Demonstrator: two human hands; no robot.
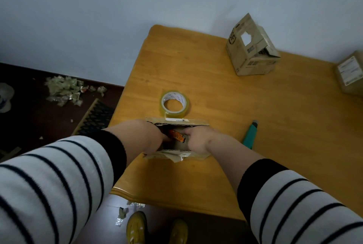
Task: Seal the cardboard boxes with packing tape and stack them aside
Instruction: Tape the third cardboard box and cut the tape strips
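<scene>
A small open cardboard box (176, 123) sits near the table's front edge, with its far and near flaps spread. An orange packet (177, 135) lies inside it. My left hand (149, 135) reaches into the box from the left and its fingertips are hidden inside. My right hand (198, 138) curls over the box's right side, fingers bent down into the opening. A roll of clear packing tape (174, 105) lies flat just behind the box. A second cardboard box (251, 47) with a torn label stands at the back of the table.
A teal utility knife (251, 133) lies right of the open box. A third box (351, 72) sits at the right edge of the wooden table (275, 125). Crumpled paper scraps (64, 90) and a mat lie on the dark floor at left. Yellow shoes show below the table edge.
</scene>
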